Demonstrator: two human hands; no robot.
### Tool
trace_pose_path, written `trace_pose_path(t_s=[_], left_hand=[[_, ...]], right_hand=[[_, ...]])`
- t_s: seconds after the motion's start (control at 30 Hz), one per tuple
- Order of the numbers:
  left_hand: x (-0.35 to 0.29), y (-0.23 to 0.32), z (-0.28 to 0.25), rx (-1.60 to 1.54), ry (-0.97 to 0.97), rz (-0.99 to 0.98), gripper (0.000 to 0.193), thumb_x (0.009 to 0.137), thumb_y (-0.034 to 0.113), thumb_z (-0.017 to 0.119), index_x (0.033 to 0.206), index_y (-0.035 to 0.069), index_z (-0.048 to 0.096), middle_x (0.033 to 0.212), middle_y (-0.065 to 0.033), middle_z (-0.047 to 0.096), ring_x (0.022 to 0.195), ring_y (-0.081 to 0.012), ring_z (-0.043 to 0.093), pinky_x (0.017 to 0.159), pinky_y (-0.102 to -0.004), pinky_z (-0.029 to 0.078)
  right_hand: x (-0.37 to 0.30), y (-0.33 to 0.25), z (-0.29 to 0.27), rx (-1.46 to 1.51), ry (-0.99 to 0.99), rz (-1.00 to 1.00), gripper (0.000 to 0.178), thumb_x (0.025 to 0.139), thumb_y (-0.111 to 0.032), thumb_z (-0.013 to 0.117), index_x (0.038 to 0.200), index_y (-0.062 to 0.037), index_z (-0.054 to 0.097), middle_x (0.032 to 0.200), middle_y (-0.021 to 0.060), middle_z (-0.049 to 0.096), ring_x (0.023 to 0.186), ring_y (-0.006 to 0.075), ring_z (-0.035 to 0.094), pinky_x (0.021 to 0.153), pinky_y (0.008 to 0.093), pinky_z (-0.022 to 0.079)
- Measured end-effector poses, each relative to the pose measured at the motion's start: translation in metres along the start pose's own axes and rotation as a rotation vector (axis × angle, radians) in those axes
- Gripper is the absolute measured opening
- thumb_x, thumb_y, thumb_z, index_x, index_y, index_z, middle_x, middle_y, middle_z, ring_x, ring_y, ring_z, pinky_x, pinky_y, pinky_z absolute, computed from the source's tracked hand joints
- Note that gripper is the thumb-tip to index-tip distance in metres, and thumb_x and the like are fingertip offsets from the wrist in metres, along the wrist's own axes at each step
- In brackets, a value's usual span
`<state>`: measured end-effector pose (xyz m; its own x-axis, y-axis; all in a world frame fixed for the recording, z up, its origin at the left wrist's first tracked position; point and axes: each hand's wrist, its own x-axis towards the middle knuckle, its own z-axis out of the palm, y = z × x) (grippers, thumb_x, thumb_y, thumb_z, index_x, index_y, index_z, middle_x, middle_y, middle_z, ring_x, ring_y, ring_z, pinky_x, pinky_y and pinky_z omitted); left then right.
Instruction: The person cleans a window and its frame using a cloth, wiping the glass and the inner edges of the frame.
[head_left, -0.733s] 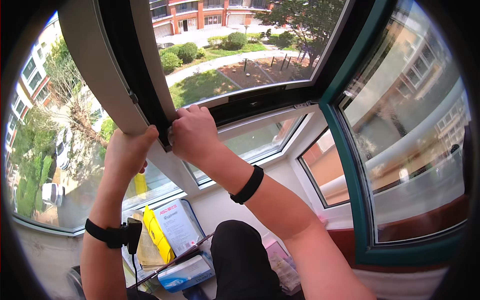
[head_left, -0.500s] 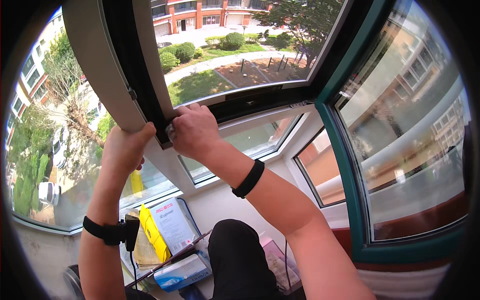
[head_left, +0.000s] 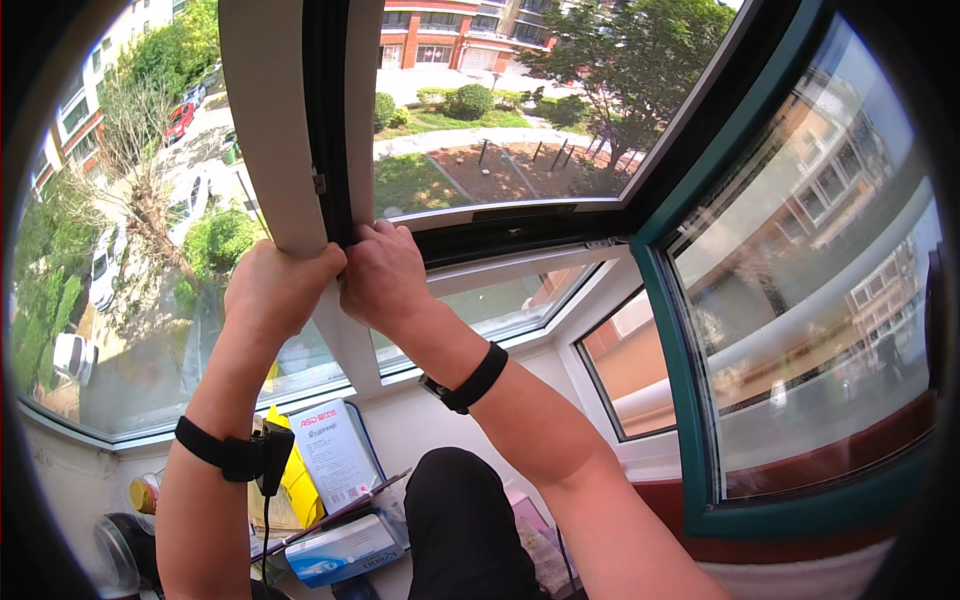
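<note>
My left hand point(head_left: 282, 290) is closed round the lower end of the pale window post point(head_left: 275, 150), its thumb against the inner edge. Right beside it, my right hand point(head_left: 385, 275) is curled at the lower corner of the black window frame point(head_left: 335, 120). Its fingertips press into the corner and hide whatever they may hold. Both hands are nearly touching. A screened or glazed opening above the right hand looks out on a garden and trees.
To the right a green-framed window sash point(head_left: 690, 400) stands swung inward. Below my arms are a white document box point(head_left: 335, 450), a yellow folder point(head_left: 300, 485) and a blue-and-white carton point(head_left: 345, 550). My knee point(head_left: 455, 510) is raised between them and a pink item. A jar point(head_left: 145, 495) stands at the left.
The view has swung left, so the post and both hands appear farther right. A small greyish crumpled piece seen at my right fingers before is now hidden. Both hands stay at the frame's corner.
</note>
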<state>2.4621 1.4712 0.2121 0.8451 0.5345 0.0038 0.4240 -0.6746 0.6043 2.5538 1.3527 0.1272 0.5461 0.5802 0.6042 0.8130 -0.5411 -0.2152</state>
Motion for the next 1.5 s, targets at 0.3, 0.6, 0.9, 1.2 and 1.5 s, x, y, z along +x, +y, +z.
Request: trace_pose_path(t_s=[0.3,0.6,0.9,1.2,1.5], left_hand=[[0.002,-0.007,0.013,-0.079,0.053,0.076,0.04,0.091,0.037,0.066,0.076,-0.001,0.067,0.054,-0.0077,0.06,0.043,-0.018,0.061,0.044,-0.0336,0.048],[-0.002,-0.013,-0.006,-0.043,0.056,0.085,0.037,0.091,0.033,0.066,0.076,-0.001,0.066,0.053,-0.0078,0.059,0.041,-0.019,0.06,0.044,-0.0341,0.048],[0.003,-0.008,0.021,-0.028,0.116,0.106,0.035,0.091,0.032,0.066,0.076,0.001,0.067,0.051,-0.0075,0.058,0.041,-0.0196,0.06,0.045,-0.0351,0.049],[-0.004,0.002,0.005,-0.058,0.022,-0.005,0.045,0.082,0.044,0.066,0.088,0.001,0.076,0.079,-0.0221,0.072,0.081,-0.0404,0.073,0.076,-0.0454,0.056],[0.001,-0.012,0.016,-0.062,0.129,0.175,0.038,0.09,0.033,0.066,0.076,-0.002,0.065,0.052,-0.0124,0.057,0.044,-0.0262,0.062,0.049,-0.04,0.049]], right_hand=[[-0.025,0.082,-0.051,-0.289,-0.058,0.108,0.011,0.077,-0.015,0.069,0.072,-0.0086,0.076,0.091,0.0072,0.067,0.092,0.0302,0.064,0.084,0.0418,0.049],[-0.026,0.094,-0.059,-0.251,-0.099,0.035,0.007,0.074,-0.011,0.068,0.077,-0.0102,0.075,0.094,0.0067,0.065,0.096,0.0303,0.06,0.086,0.0411,0.047],[-0.065,0.184,-0.093,-0.455,0.029,0.241,0.011,0.079,-0.016,0.066,0.074,-0.0101,0.072,0.089,0.0085,0.063,0.089,0.0317,0.06,0.081,0.0457,0.047],[-0.05,0.13,-0.079,-0.21,-0.02,0.064,0.011,0.077,-0.006,0.067,0.084,-0.0119,0.073,0.088,0.0055,0.065,0.091,0.0309,0.062,0.083,0.0414,0.05],[-0.063,0.273,-0.148,-1.05,-0.386,0.356,0.016,0.091,-0.017,0.064,0.1,-0.015,0.076,0.111,0.003,0.071,0.113,0.0251,0.062,0.097,0.0392,0.046]])
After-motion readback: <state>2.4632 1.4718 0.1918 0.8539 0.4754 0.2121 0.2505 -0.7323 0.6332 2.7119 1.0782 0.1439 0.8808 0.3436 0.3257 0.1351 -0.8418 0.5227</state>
